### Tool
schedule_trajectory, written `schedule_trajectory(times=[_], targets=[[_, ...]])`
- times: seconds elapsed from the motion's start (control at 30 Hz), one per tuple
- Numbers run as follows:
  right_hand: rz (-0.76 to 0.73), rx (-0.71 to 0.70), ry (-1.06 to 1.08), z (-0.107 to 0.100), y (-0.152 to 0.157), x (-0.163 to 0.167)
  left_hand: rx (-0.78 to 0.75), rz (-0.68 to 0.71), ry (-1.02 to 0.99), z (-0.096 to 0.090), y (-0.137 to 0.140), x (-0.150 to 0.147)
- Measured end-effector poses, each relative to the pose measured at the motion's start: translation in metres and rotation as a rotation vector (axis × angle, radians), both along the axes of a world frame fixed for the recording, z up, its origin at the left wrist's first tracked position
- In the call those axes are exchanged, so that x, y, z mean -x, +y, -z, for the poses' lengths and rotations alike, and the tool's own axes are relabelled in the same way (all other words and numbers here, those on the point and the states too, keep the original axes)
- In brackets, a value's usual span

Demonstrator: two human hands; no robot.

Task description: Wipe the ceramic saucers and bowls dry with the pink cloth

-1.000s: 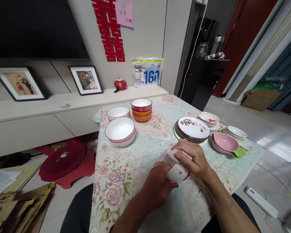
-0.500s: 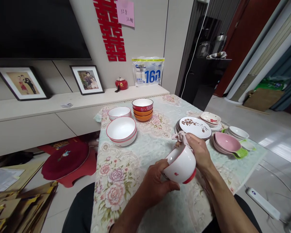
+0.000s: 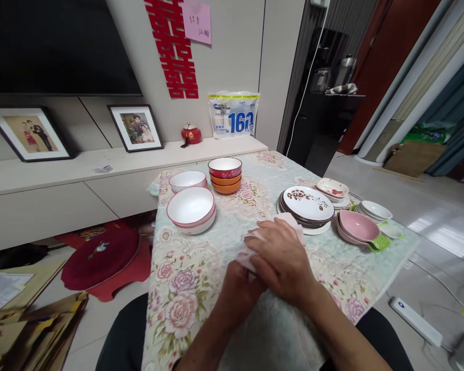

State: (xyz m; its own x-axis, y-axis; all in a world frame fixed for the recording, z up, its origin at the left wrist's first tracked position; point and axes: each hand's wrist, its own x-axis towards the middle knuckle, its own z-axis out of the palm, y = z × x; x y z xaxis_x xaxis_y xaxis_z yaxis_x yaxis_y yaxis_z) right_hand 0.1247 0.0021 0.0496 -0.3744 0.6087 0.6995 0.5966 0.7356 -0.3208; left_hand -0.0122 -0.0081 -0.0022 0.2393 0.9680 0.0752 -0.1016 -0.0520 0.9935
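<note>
Over the near part of the table, my left hand (image 3: 242, 288) and my right hand (image 3: 280, 257) meet around a pale pink cloth (image 3: 292, 221). My right hand lies across the cloth with its fingers close together, pressing it. My left hand is curled below, its fingertips hidden. The white bowl seen in my left hand a moment earlier is now covered by the cloth and hands. To the right, nearest my right hand, stands a stack of plates (image 3: 307, 203) with a brown flower pattern. White bowls with red rims (image 3: 191, 208) are stacked to the left.
Orange and red bowls (image 3: 225, 175) are stacked at the back. Pink leaf-handled bowls (image 3: 358, 226), small white bowls (image 3: 375, 210) and patterned dishes (image 3: 332, 188) stand at the right. A flowered tablecloth (image 3: 185, 304) covers the table. A red stool (image 3: 104, 257) is at the left.
My right hand has moved from the bowl's rim to lie over the cloth, closer to my left hand. The bowl has gone from sight behind the cloth and hands.
</note>
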Motion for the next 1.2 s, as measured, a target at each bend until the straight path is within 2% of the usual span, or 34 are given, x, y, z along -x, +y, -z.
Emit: schedule_trajectory(times=[0.03, 0.1, 0.2, 0.27, 0.33, 0.43, 0.53, 0.6, 0.63, 0.73, 0.8, 0.87, 0.93, 1.07, 1.2], targets=[[-0.015, 0.052, 0.115, 0.000, 0.007, -0.009, 0.007, 0.020, -0.019, 0.000, -0.001, 0.001], [-0.023, 0.253, 0.369, 0.003, 0.020, -0.026, 0.028, 0.067, -0.080, 0.000, -0.002, 0.001], [0.036, 0.513, 0.683, 0.011, 0.033, -0.039, 0.087, 0.098, -0.189, 0.000, -0.002, -0.001], [0.081, 0.559, 0.746, 0.015, 0.035, -0.039, 0.129, 0.090, -0.245, 0.000, -0.001, -0.003], [0.128, 0.489, 0.681, 0.016, 0.030, -0.031, 0.163, 0.063, -0.295, 0.001, 0.000, -0.005], [0.147, 0.248, 0.384, 0.013, 0.011, -0.010, 0.174, 0.001, -0.318, 0.001, 0.003, -0.005], [0.051, 0.007, 0.060, 0.007, -0.006, 0.008, 0.137, -0.158, -0.227, -0.002, 0.007, -0.003], [-0.022, -0.054, -0.057, 0.003, -0.009, 0.009, 0.124, -0.221, -0.177, -0.004, 0.007, -0.001], [-0.052, -0.052, -0.066, 0.001, -0.007, 0.005, 0.128, -0.192, -0.180, -0.005, 0.006, -0.001], [-0.084, 0.092, 0.112, 0.001, 0.008, -0.021, 0.145, 0.018, -0.247, -0.007, 0.002, 0.000], [-0.048, 0.318, 0.362, 0.005, 0.020, -0.040, 0.134, 0.122, -0.251, -0.008, -0.002, 0.000], [-0.063, 0.557, 0.602, 0.013, 0.029, -0.053, 0.130, 0.168, -0.228, -0.008, -0.004, 0.000], [-0.065, 0.696, 0.748, 0.019, 0.034, -0.058, 0.159, 0.206, -0.238, -0.008, -0.005, -0.001], [-0.025, 0.716, 0.858, 0.026, 0.038, -0.054, 0.221, 0.256, -0.315, -0.005, -0.002, 0.002], [-0.039, 0.807, 1.023, 0.033, 0.041, -0.051, 0.158, 0.288, -0.381, -0.004, 0.004, 0.009]])
